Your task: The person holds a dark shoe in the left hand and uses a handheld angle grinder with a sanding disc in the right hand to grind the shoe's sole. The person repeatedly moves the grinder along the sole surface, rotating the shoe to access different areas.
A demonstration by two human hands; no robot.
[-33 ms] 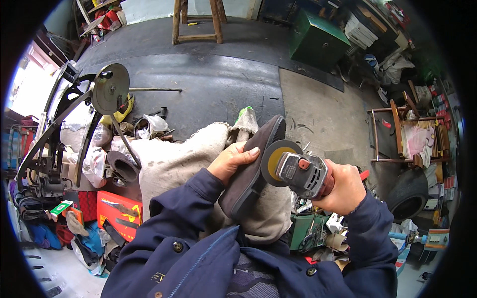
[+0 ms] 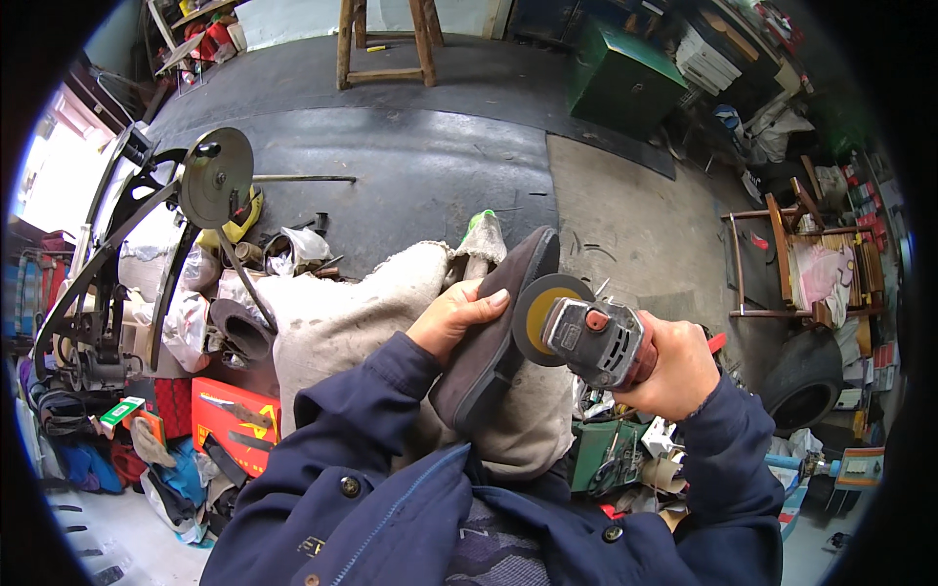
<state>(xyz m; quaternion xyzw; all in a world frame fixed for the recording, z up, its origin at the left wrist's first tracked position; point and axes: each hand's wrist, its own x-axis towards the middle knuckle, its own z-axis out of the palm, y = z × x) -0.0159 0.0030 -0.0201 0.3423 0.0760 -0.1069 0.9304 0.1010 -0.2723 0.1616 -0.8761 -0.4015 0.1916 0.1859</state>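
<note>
My left hand (image 2: 451, 320) grips a dark brown suede shoe (image 2: 477, 363), its thumb pressed on the upper and its fingers mostly hidden. The shoe lies tilted over my lap, toe end pointing away, with its black sole edge on the right. An angle grinder (image 2: 598, 340) is in my right hand (image 2: 676, 369), fingers wrapped round its body. Its round yellow-faced disc (image 2: 531, 320) meets the sole edge near mid-shoe; whether it touches I cannot tell. Under the shoe, a stained light cloth (image 2: 342, 317) covers my lap.
To the left stands a black metal machine with a round wheel (image 2: 217, 178), beside a red box (image 2: 234, 422) and bags. A green toolbox (image 2: 606, 454) sits by my right knee. Farther off are a wooden stool (image 2: 386, 74), a green chest (image 2: 625, 83), a wooden chair (image 2: 782, 259) and a tyre (image 2: 803, 376).
</note>
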